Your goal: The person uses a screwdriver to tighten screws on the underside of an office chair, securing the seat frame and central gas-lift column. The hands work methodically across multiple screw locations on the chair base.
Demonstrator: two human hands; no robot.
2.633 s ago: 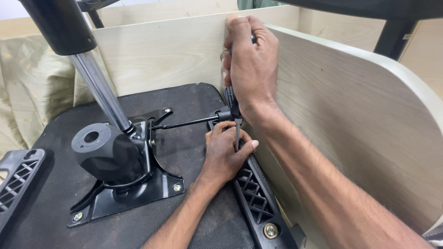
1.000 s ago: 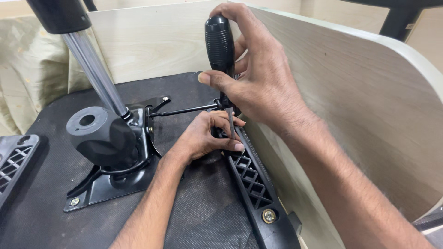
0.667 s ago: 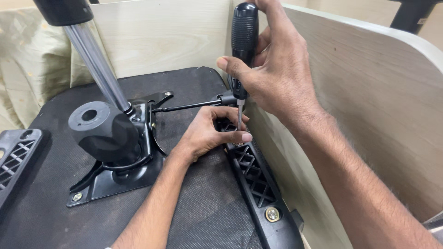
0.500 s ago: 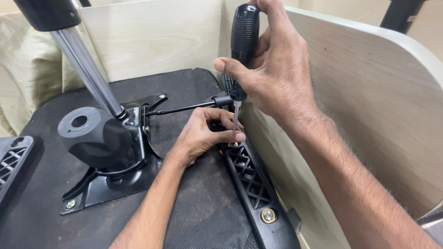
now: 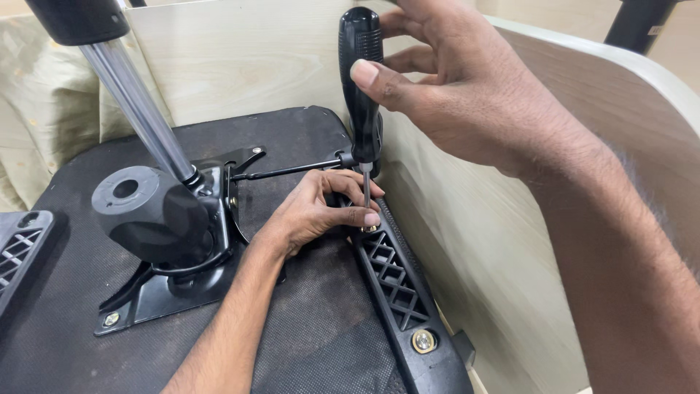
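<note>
Black chair mechanism plate [image 5: 157, 288] sits on the dark fabric seat underside [image 5: 306, 343], w/ a silver bolt [image 5: 111, 319] at its near-left corner. Round black knob-like housing [image 5: 149, 211] on top of it; shiny chrome gas cylinder [image 5: 138, 109] rises tilted from behind it toward upper left, ending in a black sleeve [image 5: 76, 18]. Thin black lever rod [image 5: 288, 171] runs right from the plate. 2nd black lattice bracket [image 5: 18, 244] at far left edge, partly cut off. Pale wood panel [image 5: 240, 58] stands behind the seat; curved wood panel w/ white edge [image 5: 510, 277] along the right. Crumpled beige plastic sheet [image 5: 44, 117] at back left.
</note>
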